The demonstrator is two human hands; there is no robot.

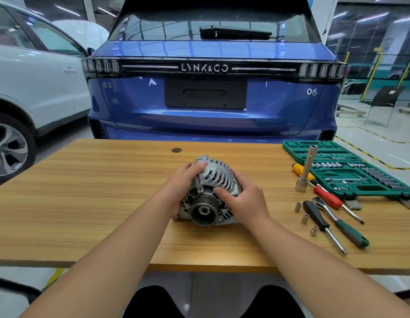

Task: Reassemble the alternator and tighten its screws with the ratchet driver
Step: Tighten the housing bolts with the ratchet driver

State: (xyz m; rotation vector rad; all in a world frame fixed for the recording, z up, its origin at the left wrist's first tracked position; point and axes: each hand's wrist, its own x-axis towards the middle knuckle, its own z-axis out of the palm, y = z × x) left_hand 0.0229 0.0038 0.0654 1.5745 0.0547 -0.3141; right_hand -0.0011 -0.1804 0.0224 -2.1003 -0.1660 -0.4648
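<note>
Far off the left fingers, a white car [27, 88] sat beside the wooden bench, and a glossy blue Lynk & Co hatchback [210, 97] filled the view straight beyond the fingertips. The light, wood-grain tabletop [84, 191] carried a small dark round plug [176, 150] just past the fingers.

The left hand [178, 187] was curled round the left flank of the ribbed silver cast-metal alternator [213, 191], fingertips hooked over its upper rim, thumb side hidden behind the body. The alternator lay on its side on the table between both hands, its dark grooved pulley [203, 211] facing the person, below and between the two thumbs.

The right hand [243, 196] gripped the right flank, thumb pressed across the slotted fins, fingers wrapped round the far side and out of sight.

Well right of the right fingers stood an upright chrome extension socket [306, 171]. Near it lay a yellow-handled screwdriver [301, 172], a red-handled screwdriver [328, 197], a black-handled driver [318, 220] and the green-handled ratchet driver [341, 222], untouched, with three small loose silver sockets [305, 218] just beside them. Farthest right, the open green plastic socket-set case [351, 171] sat at the table's corner
</note>
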